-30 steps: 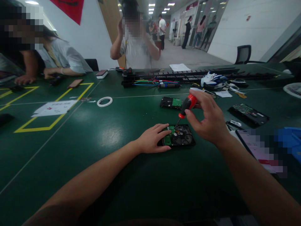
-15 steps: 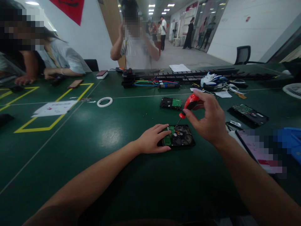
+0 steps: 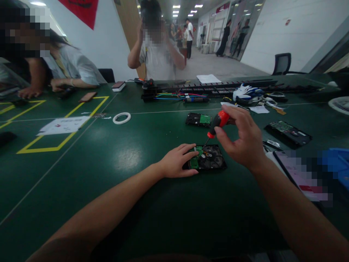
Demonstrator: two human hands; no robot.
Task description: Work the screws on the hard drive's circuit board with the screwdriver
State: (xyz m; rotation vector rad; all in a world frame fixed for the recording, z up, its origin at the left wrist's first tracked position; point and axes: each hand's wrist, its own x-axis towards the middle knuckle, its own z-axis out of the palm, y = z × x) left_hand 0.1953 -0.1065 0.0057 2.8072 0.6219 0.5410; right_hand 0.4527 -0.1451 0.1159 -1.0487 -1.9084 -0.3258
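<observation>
A hard drive (image 3: 214,157) lies flat on the green table, its green circuit board facing up at the left end. My left hand (image 3: 178,160) grips that left end, fingers over the board and thumb along the near side. In my right hand (image 3: 242,136) is a red and black screwdriver (image 3: 217,123), pinched by the handle between thumb and fingers. It tilts down to the left, its tip at the board's far edge. Whether the tip sits in a screw is too small to tell.
A second hard drive (image 3: 198,119) lies just beyond, a third drive (image 3: 288,134) to the right. Near my right forearm are a phone (image 3: 294,171) and a blue object (image 3: 336,163). A tape roll (image 3: 121,118) lies left, gloves (image 3: 247,94) and cable bundles (image 3: 177,97) farther back. People sit across the table.
The screwdriver handle has turned about its axis, showing more black on its near side. My right fingers have shifted slightly around it. My left hand and the hard drive have stayed put.
</observation>
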